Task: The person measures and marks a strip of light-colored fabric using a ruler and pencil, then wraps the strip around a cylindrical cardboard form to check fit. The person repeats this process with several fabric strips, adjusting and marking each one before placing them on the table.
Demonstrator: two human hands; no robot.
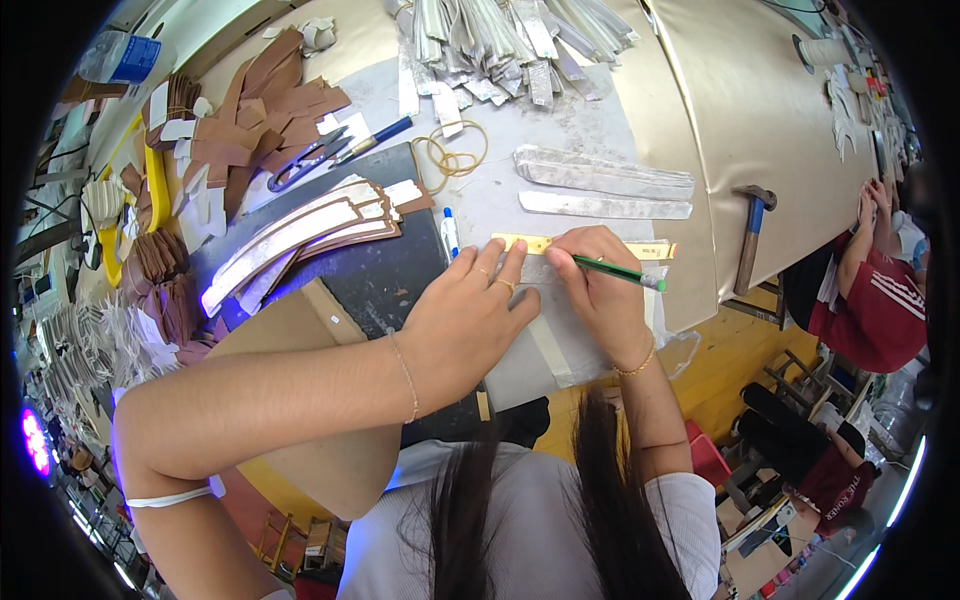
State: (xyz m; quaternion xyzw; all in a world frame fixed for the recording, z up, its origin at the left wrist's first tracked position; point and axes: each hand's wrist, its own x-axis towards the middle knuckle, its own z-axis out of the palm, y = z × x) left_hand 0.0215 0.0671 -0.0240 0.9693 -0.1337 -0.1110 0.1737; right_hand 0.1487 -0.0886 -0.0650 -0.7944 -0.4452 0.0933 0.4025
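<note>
A narrow yellow strip [648, 250] with small dark markings lies across the grey work sheet. The fingertips of my left hand [455, 325] press on its left part, fingers stretched and apart. My right hand [603, 290] grips a green pen [620, 272], its tip hidden by the fingers, held low over the strip. Just beyond lie a layered stack of grey-white strips [600, 172] and a single pale strip [605, 205]. Left of the yellow strip rests a white-and-blue pen [449, 232]. Brown pieces with white faces [310, 240] are fanned out on a dark board [365, 285].
Beyond the board lie blue-handled snips [305, 160], a blue pen [375, 138] and rubber bands [455, 165]. Brown strips [245, 130] heap at far left, grey strips [500, 40] at the back. A hammer [752, 230] lies at right, near another person's red sleeve [875, 305].
</note>
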